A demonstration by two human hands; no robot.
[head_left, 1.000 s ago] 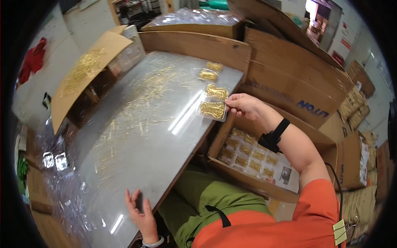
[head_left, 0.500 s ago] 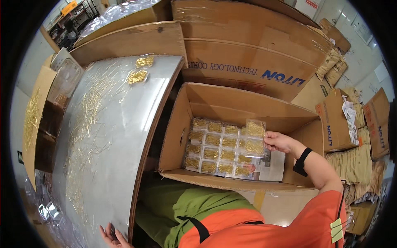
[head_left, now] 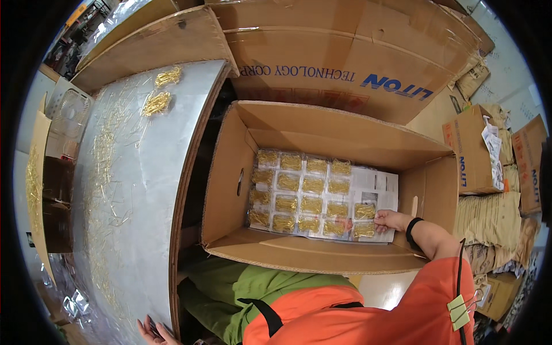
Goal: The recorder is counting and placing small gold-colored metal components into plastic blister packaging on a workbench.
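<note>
Head view, only one. Left hand (head_left: 154,332) cut off by the lower edge: just fingertips show, resting on the near end of the metal table (head_left: 138,190); how far it is open or what it holds, cannot tell. Loose gold pins scattered over the tabletop, too fine to count; two small bags of gold pins (head_left: 162,89) lie at the far end.

Right hand (head_left: 390,220) reaches down into the open cardboard box (head_left: 230,172), wrist with a black band. Fingers lightly curled, tips touching the clear packet of gold pins (head_left: 364,230) at the near right end of the rows; whether they pinch it or only press on it is hard to make out. The packet lies flat on the printed paper sheet (head_left: 379,184) lining the box floor, just left of the hand, beside the other packets (head_left: 299,198) laid in rows.
</note>
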